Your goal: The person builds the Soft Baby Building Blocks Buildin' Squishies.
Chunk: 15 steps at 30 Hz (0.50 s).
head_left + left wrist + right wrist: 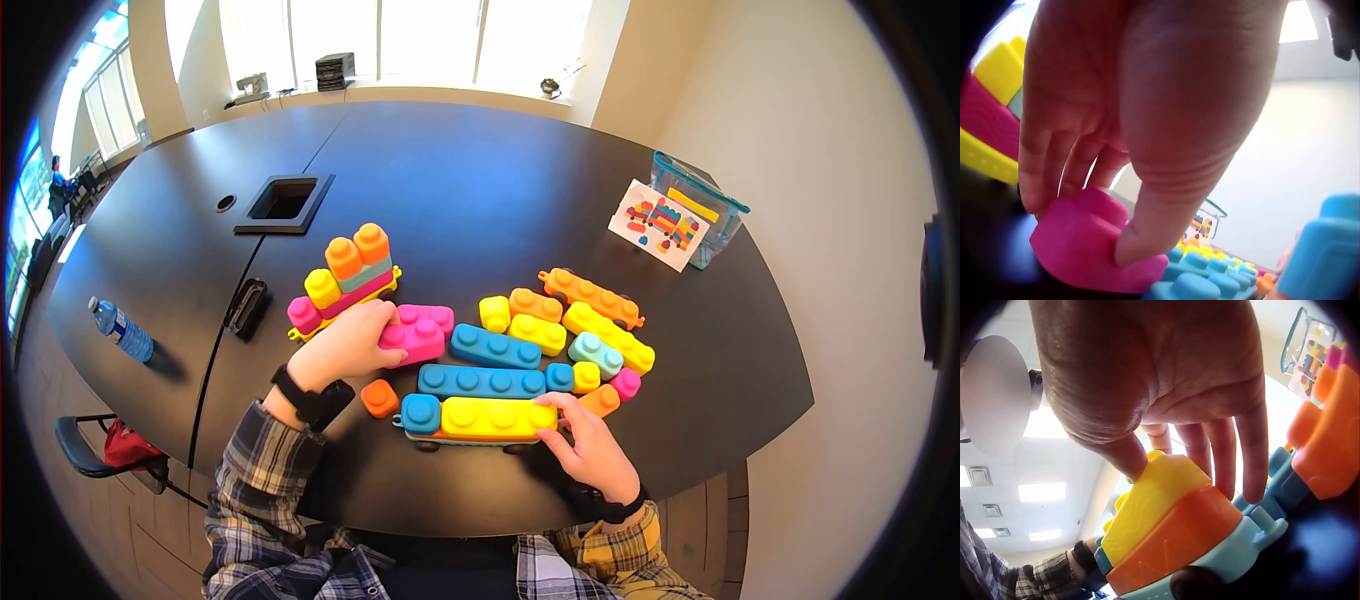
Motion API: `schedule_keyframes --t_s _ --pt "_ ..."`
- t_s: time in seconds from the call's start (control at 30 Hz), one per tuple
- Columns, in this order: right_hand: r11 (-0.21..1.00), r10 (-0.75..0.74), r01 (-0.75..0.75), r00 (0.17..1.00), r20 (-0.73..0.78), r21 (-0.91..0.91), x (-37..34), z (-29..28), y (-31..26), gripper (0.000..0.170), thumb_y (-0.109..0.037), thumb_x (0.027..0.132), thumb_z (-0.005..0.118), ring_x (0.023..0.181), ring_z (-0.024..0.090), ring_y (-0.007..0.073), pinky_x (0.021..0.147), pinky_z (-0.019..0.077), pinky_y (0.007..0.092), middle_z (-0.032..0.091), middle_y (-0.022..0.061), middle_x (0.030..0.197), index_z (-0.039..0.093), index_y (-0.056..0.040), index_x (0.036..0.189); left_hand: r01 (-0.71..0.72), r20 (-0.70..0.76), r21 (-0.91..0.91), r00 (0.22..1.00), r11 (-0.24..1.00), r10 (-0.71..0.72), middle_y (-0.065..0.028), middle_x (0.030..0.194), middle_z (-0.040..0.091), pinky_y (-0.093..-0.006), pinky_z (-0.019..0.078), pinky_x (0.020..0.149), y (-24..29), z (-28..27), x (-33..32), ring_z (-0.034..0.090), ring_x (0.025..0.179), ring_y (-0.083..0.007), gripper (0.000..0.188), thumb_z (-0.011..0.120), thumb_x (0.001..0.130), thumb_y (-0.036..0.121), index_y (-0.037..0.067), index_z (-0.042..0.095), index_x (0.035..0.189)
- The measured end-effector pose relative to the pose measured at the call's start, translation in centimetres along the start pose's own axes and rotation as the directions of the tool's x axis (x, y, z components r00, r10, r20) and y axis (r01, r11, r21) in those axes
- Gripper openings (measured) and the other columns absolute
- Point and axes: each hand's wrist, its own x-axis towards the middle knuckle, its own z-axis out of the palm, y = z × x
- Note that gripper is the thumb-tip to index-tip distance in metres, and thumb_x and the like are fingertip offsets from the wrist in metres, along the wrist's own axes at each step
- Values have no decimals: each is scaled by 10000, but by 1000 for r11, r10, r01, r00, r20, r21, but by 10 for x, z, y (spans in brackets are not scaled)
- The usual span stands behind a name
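Note:
In the head view, my left hand (345,345) pinches a pink block (418,345), with another pink block (435,316) behind it. The left wrist view has the thumb and fingers of that hand (1147,94) around the pink block (1079,250). My right hand (598,455) grips the right end of a long yellow block (490,418), beside a blue block (421,413) on a wheeled car. In the right wrist view, the hand's (1154,369) thumb touches the yellow block (1154,494), above an orange layer (1179,537) and a light blue base (1235,550).
A stacked car (355,285) stands at the left. Blue blocks (482,381), yellow ones (610,337) and an orange wheeled base (590,297) lie centre-right. Farther out are a loose orange block (380,398), a bottle (122,330), a black case (247,308) and a picture card (658,225) by a clear bag.

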Motion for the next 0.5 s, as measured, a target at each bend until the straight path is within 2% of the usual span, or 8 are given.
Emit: schedule_keyframes --t_s 0.03,0.07,0.13,0.2,0.27,0.5 --pt "1000 19 -19 1000 2 24 0 0 -1 365 -149 993 705 1028 656 367 884 535 409 655 148 1208 568 -65 1321 4 -53 -65 999 998 -8 -153 1007 641 -422 541 837 12 -11 -7 660 959 -335 386 855 790 174 14 636 1065" --pt "999 19 -19 1000 1 25 0 -1 -1 365 -149 993 705 1028 656 367 884 535 409 655 148 1208 568 -65 1321 4 -52 -64 999 998 -8 -153 1007 641 -422 541 837 23 -18 -15 660 959 -335 386 855 790 174 14 636 1065" --pt "1000 3 -3 1000 -3 6 0 -1 -1 367 -148 992 707 1034 661 363 884 549 403 656 144 1215 569 -67 1322 -117 -186 -259 980 959 70 -121 980 626 -382 533 834 50 -29 -35 643 937 -299 346 842 803 133 25 629 1054" --pt "1000 15 -15 1000 3 20 1 -1 -2 369 -147 993 708 1035 664 361 885 560 402 655 145 1220 568 -65 1324 -170 -130 -355 983 919 131 -86 1016 618 -370 533 872 70 -40 -51 631 966 -269 376 853 785 86 44 649 1098" --pt "999 26 -26 1000 12 33 2 -1 -3 371 -145 993 708 1037 668 359 885 570 400 655 146 1226 567 -62 1325 -236 -146 -344 969 909 197 -85 1090 636 -352 539 917 71 -34 -62 648 1015 -233 453 897 750 109 43 690 1147" --pt "999 16 -16 1000 12 32 4 -2 -4 363 -129 995 702 1080 677 363 907 587 395 655 144 1238 573 -57 1326 -167 -123 -391 984 905 128 -86 1119 625 -347 543 899 81 -20 -73 640 1011 -240 471 901 772 101 85 743 1216"
